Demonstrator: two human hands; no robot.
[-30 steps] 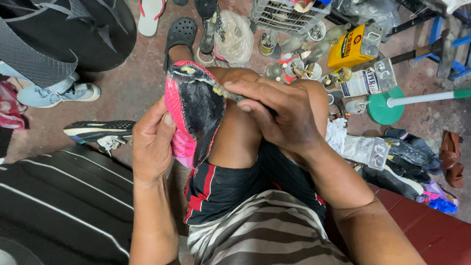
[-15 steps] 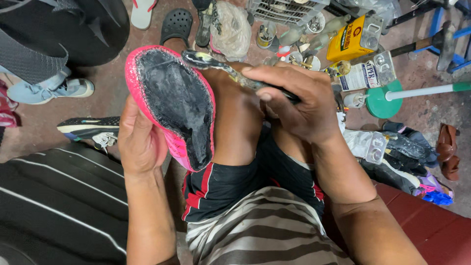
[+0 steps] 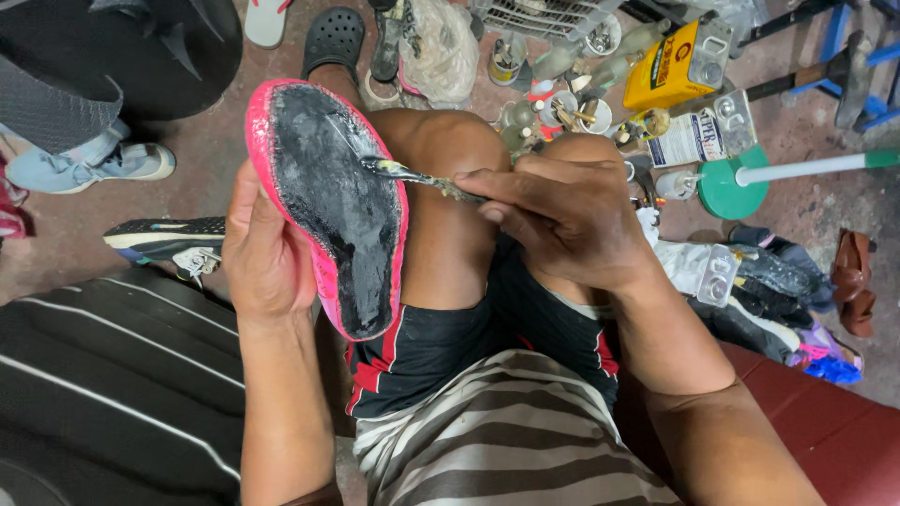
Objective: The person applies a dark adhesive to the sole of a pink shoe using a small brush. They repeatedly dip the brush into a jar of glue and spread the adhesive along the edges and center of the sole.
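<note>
Two hands are working one pink shoe [image 3: 323, 201], which is resting sole-up against the bare knee [image 3: 441, 169]. I am seeing the left hand [image 3: 267, 253] wrapping its outer edge, fingers closed on it. The right hand [image 3: 562, 215] is pinching a glue-smeared brush [image 3: 417, 175], tip touching the blackened underside. Judging it light, flexible and tacky: gripping the rim is best.
</note>
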